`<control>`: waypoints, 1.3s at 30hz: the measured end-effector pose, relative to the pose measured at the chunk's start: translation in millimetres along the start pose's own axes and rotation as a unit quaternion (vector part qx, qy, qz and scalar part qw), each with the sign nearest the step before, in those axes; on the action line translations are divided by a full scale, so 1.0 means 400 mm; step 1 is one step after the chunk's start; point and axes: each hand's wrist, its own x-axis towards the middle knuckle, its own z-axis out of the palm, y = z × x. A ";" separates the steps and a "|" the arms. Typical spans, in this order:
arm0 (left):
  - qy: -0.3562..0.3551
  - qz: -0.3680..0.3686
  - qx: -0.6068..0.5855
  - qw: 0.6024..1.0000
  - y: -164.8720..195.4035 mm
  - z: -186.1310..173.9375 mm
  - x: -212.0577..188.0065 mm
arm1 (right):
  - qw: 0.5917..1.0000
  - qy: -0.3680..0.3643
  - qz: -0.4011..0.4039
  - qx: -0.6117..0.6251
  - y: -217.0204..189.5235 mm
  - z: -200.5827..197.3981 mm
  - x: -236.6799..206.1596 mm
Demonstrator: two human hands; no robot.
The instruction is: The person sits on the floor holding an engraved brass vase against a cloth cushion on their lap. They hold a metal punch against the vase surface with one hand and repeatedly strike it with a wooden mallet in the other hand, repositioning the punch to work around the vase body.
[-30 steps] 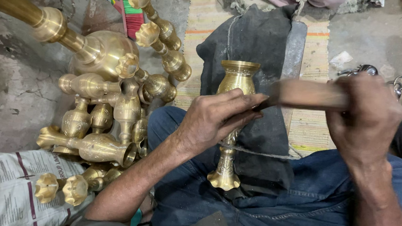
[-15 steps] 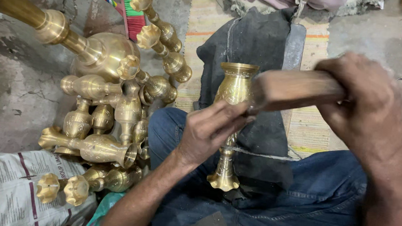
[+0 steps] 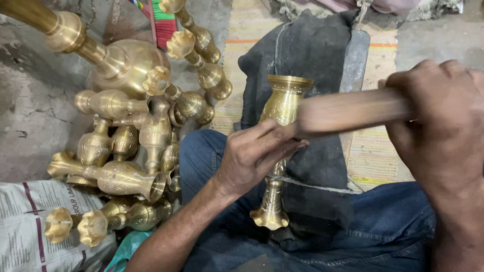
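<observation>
A tall engraved brass vase (image 3: 281, 107) stands upright between my knees, its flared foot near my lap. My left hand (image 3: 252, 157) grips the vase around its middle. My right hand (image 3: 440, 134) is closed on a wooden handle (image 3: 350, 110) that points left, its blurred end close to the vase's upper body. The head of the tool is hidden behind my right hand. A dark cloth (image 3: 312, 49) lies behind the vase over a metal bar (image 3: 354, 58).
A heap of several brass vases (image 3: 132, 139) lies on the concrete floor at the left, one large with a long neck. A red brush (image 3: 162, 12) sits beyond them. Printed sacking (image 3: 4, 226) is at bottom left, a striped mat (image 3: 370, 157) under my legs.
My right hand with the wooden handle has lifted and swung upward to the right, then the handle's end came toward the vase. My left hand keeps its grip on the vase.
</observation>
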 end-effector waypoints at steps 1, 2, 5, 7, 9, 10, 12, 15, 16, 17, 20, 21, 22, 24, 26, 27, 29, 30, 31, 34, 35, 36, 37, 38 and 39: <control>0.001 -0.003 -0.010 1.000 0.000 0.001 -0.001 | 0.987 0.015 0.051 0.149 -0.001 0.003 -0.002; 0.003 -0.006 -0.019 1.000 0.000 0.000 -0.001 | 0.950 0.029 0.100 0.294 0.000 0.004 -0.004; 0.008 -0.002 -0.005 1.000 0.002 -0.009 0.003 | 0.987 -0.011 -0.085 -0.133 0.007 0.007 -0.015; -0.001 -0.013 -0.009 1.000 0.006 -0.014 0.005 | 0.998 -0.008 0.024 0.055 0.008 0.027 -0.017; -0.018 -0.037 -0.041 0.998 0.015 -0.018 0.006 | 0.995 -0.018 0.036 0.089 0.012 0.035 -0.024; -0.008 -0.021 -0.027 0.999 0.015 -0.021 0.009 | 0.999 -0.027 -0.007 0.031 0.014 0.035 -0.027; 0.010 0.016 0.000 1.000 0.016 -0.025 0.016 | 1.000 -0.027 -0.009 0.000 0.016 0.038 -0.032; -0.025 -0.034 -0.028 0.999 0.024 -0.027 0.017 | 0.999 -0.021 0.029 0.035 0.016 0.041 -0.037; -0.014 -0.014 -0.021 1.000 0.023 -0.029 0.020 | 1.000 -0.026 -0.012 0.012 0.018 0.042 -0.038; -0.003 0.007 -0.015 1.000 0.021 -0.030 0.024 | 0.998 -0.030 -0.052 -0.013 0.020 0.042 -0.039; -0.023 -0.017 -0.013 0.999 0.022 -0.029 0.024 | 1.000 0.006 0.011 0.023 0.025 0.045 -0.044; -0.039 -0.039 -0.015 0.998 0.022 -0.027 0.023 | 0.999 -0.003 0.012 0.041 0.029 0.046 -0.046; -0.031 -0.020 -0.007 0.999 0.019 -0.029 0.024 | 0.998 -0.013 0.013 0.058 0.032 0.047 -0.048; -0.017 0.019 0.007 1.000 0.013 -0.030 0.023 | 0.999 -0.016 0.014 0.047 0.037 0.050 -0.054; -0.042 -0.011 -0.010 0.999 0.009 -0.031 0.021 | 0.999 -0.003 0.015 0.030 0.041 0.058 -0.057; -0.056 -0.030 -0.021 0.998 0.010 -0.031 0.017 | 0.999 -0.003 0.020 0.041 0.042 0.063 -0.059; -0.042 -0.004 -0.023 0.999 0.003 -0.030 0.019 | 0.989 -0.027 0.038 0.140 0.048 0.070 -0.059; -0.036 0.014 -0.023 0.999 -0.001 -0.030 0.020 | 0.997 -0.012 0.018 0.079 0.050 0.075 -0.060; -0.039 0.006 -0.024 0.999 -0.003 -0.029 0.021 | 1.000 0.003 -0.002 0.017 0.052 0.080 -0.059; -0.044 -0.009 -0.024 0.999 -0.006 -0.027 0.017 | 0.998 -0.003 0.001 0.063 0.061 0.088 -0.058; -0.043 0.002 -0.020 0.999 -0.008 -0.030 0.017 | 0.998 -0.002 0.001 0.061 0.063 0.090 -0.058; -0.043 0.013 -0.016 0.999 -0.009 -0.030 0.016 | 0.998 -0.001 0.000 0.060 0.065 0.092 -0.057; -0.053 0.001 -0.024 0.998 -0.010 -0.030 0.015 | 1.000 0.009 -0.011 0.005 0.066 0.092 -0.058; -0.061 -0.013 -0.030 0.998 -0.011 -0.029 0.015 | 0.998 0.018 -0.024 -0.048 0.068 0.094 -0.057; -0.069 -0.028 -0.036 0.997 -0.011 -0.029 0.014 | 0.999 0.015 -0.028 0.015 0.069 0.095 -0.057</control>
